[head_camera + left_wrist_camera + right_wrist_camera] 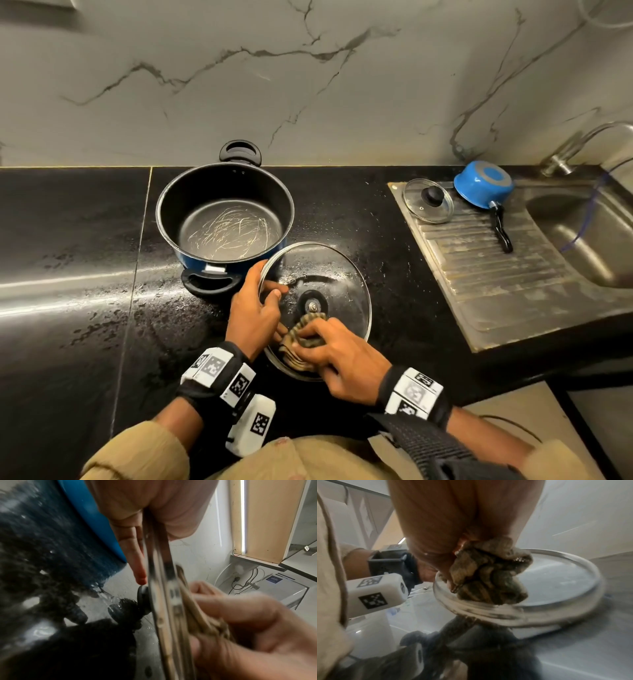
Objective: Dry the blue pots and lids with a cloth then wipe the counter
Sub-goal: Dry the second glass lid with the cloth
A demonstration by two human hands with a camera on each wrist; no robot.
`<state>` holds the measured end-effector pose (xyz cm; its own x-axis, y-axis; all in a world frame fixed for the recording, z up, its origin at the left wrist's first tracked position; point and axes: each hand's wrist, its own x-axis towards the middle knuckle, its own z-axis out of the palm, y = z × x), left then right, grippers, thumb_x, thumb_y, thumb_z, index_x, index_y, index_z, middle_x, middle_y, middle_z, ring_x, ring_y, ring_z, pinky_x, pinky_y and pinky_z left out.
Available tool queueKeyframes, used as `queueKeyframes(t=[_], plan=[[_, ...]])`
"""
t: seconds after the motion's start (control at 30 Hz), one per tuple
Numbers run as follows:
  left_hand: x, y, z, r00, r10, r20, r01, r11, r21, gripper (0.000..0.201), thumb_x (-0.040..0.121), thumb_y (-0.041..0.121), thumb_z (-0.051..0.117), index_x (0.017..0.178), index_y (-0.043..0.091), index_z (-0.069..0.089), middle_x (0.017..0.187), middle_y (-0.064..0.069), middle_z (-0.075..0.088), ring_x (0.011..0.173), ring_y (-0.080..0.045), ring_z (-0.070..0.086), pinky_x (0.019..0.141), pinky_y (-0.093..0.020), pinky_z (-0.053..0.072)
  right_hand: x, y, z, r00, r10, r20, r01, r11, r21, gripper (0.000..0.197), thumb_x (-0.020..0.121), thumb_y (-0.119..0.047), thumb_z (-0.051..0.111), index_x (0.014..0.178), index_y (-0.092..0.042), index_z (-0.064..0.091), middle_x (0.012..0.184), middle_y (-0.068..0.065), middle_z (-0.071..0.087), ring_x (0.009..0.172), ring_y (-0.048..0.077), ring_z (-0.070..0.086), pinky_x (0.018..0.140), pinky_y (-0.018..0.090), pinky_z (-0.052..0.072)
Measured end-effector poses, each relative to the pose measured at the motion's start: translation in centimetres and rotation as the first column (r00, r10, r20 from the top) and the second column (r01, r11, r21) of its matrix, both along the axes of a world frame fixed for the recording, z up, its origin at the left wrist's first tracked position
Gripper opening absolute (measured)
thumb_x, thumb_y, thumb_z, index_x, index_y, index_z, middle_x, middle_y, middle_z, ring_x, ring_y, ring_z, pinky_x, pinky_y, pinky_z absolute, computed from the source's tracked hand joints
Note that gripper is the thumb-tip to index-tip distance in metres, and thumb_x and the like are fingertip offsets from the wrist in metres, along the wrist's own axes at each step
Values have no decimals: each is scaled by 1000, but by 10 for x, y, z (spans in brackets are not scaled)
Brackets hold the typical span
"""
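A big blue pot (226, 219) with black handles stands upright on the black counter (68, 240). Just in front of it my left hand (260, 301) grips the rim of a large glass lid (335, 270), held knob-down and tilted, thumb on its inner face. My right hand (339, 359) holds a bunched striped cloth (303, 339) against the lid's near inner side. In the left wrist view the lid's rim (161, 574) runs edge-on, its black knob (144, 599) underneath. The right wrist view shows the cloth (489, 574) pressed into the lid (556, 581).
On the steel drainboard (496, 284) at the right lie a small glass lid (428, 200) and a small blue saucepan (483, 185) turned upside down. Beyond them are the sink (582, 233) and tap (565, 150). Water drops speckle the counter. A marble wall backs it.
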<state>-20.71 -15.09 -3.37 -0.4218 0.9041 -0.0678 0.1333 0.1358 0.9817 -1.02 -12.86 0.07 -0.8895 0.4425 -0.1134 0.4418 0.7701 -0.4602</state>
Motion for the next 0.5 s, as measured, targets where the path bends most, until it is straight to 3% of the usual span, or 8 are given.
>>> queueKeyframes(t=[0.07, 0.1, 0.17, 0.23, 0.27, 0.4, 0.5], plan=[[-3, 0, -5, 998, 13, -68, -11, 999, 36, 39, 95, 16, 52, 129, 34, 51, 91, 4, 74, 77, -18, 72, 77, -40, 57, -15, 6, 0, 999, -12, -38, 13, 999, 43, 44, 84, -14, 56, 126, -24, 63, 133, 4, 49, 109, 25, 48, 87, 43, 53], [-4, -1, -5, 997, 18, -79, -13, 998, 60, 32, 94, 23, 51, 124, 35, 54, 90, 7, 75, 83, -11, 71, 82, -32, 54, -22, 12, 0, 998, -24, -59, 28, 998, 61, 43, 84, -13, 59, 126, -23, 63, 133, 5, 49, 110, 27, 49, 87, 44, 53], [-3, -3, -1, 999, -3, -45, 6, 996, 84, 18, 98, 35, 49, 115, 39, 55, 92, 9, 73, 76, -8, 71, 70, -28, 57, -33, 26, 1, 995, -52, -91, 61, 993, 97, 41, 83, -11, 63, 123, -22, 65, 132, 6, 48, 109, 28, 50, 86, 46, 53], [-1, -5, 5, 996, -53, 76, 48, 997, 60, 13, 105, 32, 49, 114, 39, 54, 88, -3, 73, 55, -26, 69, 43, -32, 55, -37, 42, 3, 990, -92, -107, 107, 984, 145, 42, 80, -7, 67, 120, -21, 67, 132, 6, 49, 108, 28, 51, 85, 46, 55], [-2, -5, 7, 989, -73, 129, 67, 997, 49, 15, 105, 28, 47, 115, 38, 54, 88, -9, 73, 48, -34, 66, 36, -31, 51, -36, 50, 4, 985, -131, -113, 149, 975, 165, 44, 79, -5, 68, 120, -20, 67, 132, 7, 50, 109, 29, 51, 84, 45, 55], [-3, -4, 14, 976, -111, 189, 104, 993, 51, 19, 104, 24, 46, 118, 37, 52, 96, -16, 73, 43, -36, 63, 33, -28, 48, -28, 71, 4, 922, -358, -149, 381, 909, 172, 48, 77, -5, 69, 123, -20, 66, 132, 3, 48, 110, 27, 51, 84, 44, 56], [-3, -4, 14, 972, -130, 193, 120, 991, 64, 19, 102, 28, 47, 117, 38, 52, 96, -16, 73, 43, -34, 63, 32, -28, 48, -32, 63, -1, 914, -377, -153, 402, 894, 198, 47, 80, -11, 70, 125, -19, 62, 128, 4, 46, 108, 24, 50, 81, 41, 57]])
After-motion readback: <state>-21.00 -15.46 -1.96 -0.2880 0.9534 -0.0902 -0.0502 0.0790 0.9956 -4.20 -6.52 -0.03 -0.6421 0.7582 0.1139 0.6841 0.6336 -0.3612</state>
